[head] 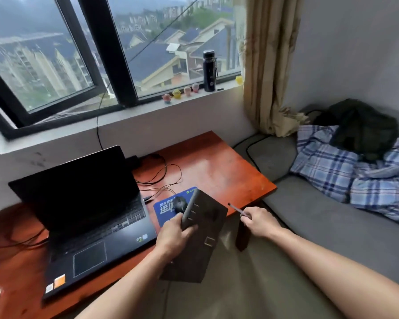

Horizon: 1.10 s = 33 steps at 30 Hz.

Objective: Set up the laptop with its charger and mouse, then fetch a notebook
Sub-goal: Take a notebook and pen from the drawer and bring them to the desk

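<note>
A black laptop [88,217] stands open with a dark screen on the reddish wooden table [217,162]. Its charger brick [133,161] and thin black cables [161,178] lie behind and to its right. A black mouse [179,203] rests on a blue mouse pad [165,209]. My left hand [173,236] grips a dark brown ring-bound notebook [203,238] by its spine, above the table's front edge and partly over the pad. My right hand [260,221] pinches a slim pen [236,209] just off the table's right corner.
A grey couch [320,215] with a plaid shirt [346,171] and a dark bag [364,127] lies to the right. On the windowsill stand a black bottle [209,71] and small figurines [177,94]. A beige curtain [267,65] hangs at the corner.
</note>
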Each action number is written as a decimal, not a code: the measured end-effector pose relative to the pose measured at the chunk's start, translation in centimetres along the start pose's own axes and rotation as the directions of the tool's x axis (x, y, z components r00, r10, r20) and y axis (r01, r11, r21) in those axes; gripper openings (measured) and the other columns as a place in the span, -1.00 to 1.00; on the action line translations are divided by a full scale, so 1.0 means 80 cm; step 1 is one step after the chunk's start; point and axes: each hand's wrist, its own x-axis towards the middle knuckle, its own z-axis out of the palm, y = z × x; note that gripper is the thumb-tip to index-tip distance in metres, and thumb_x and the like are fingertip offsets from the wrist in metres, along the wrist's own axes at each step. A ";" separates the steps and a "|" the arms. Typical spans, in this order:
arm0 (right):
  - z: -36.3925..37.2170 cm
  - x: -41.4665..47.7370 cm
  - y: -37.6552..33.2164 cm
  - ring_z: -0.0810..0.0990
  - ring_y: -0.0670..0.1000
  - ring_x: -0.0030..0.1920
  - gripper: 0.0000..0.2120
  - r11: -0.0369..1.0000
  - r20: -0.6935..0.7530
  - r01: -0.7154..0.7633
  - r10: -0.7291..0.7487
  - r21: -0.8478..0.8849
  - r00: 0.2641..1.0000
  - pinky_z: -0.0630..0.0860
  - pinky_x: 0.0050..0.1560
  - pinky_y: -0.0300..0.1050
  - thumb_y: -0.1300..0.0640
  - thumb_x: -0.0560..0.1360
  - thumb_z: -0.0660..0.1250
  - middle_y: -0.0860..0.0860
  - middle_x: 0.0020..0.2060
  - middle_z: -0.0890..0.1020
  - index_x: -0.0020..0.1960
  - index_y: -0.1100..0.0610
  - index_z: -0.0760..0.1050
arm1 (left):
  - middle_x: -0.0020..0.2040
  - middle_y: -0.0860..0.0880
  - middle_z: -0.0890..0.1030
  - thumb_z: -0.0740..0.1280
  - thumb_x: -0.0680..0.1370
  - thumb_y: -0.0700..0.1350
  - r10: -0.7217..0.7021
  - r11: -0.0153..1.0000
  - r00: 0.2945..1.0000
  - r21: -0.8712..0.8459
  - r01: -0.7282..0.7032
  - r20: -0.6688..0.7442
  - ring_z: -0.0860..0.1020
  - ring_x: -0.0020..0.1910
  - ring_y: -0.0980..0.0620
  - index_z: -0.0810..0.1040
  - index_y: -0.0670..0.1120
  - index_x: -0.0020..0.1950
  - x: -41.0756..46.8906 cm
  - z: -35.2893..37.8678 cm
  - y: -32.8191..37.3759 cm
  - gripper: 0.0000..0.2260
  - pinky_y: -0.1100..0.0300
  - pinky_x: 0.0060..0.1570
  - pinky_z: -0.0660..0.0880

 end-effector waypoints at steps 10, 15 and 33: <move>-0.021 0.175 0.028 0.64 0.06 -0.34 -0.87 0.965 0.049 -0.139 0.131 0.222 0.990 0.62 -0.17 -0.01 0.09 0.49 0.35 0.05 -0.27 0.69 -0.15 0.14 0.59 | -0.15 -0.01 0.68 0.43 0.46 -0.03 -0.047 0.960 0.990 -0.268 0.081 0.130 0.64 -0.13 0.02 0.56 -0.05 -0.07 0.204 0.037 0.016 -0.86 0.04 -0.06 0.56; -0.030 0.245 0.033 0.61 0.01 -0.43 -0.87 0.888 0.081 -0.230 0.216 0.397 0.973 0.62 -0.22 -0.07 0.07 0.42 0.45 0.05 -0.33 0.68 -0.14 0.11 0.58 | -0.11 -0.16 0.70 0.40 0.51 -0.15 -0.160 0.791 0.961 -0.554 0.261 0.225 0.65 -0.21 -0.03 0.59 -0.19 -0.01 0.275 0.057 0.025 -0.87 0.05 -0.18 0.60; -0.010 0.431 0.077 0.62 -0.19 -0.38 -0.89 0.745 0.476 -0.385 0.103 0.545 0.873 0.46 -0.42 -0.36 0.24 0.47 0.45 -0.01 -0.26 0.68 -0.03 0.19 0.56 | 0.11 -0.08 0.60 0.29 0.41 -0.31 -0.567 0.693 0.785 -0.372 0.618 0.248 0.59 0.03 -0.05 0.41 -0.13 0.27 0.361 0.190 0.013 -0.57 0.13 0.04 0.56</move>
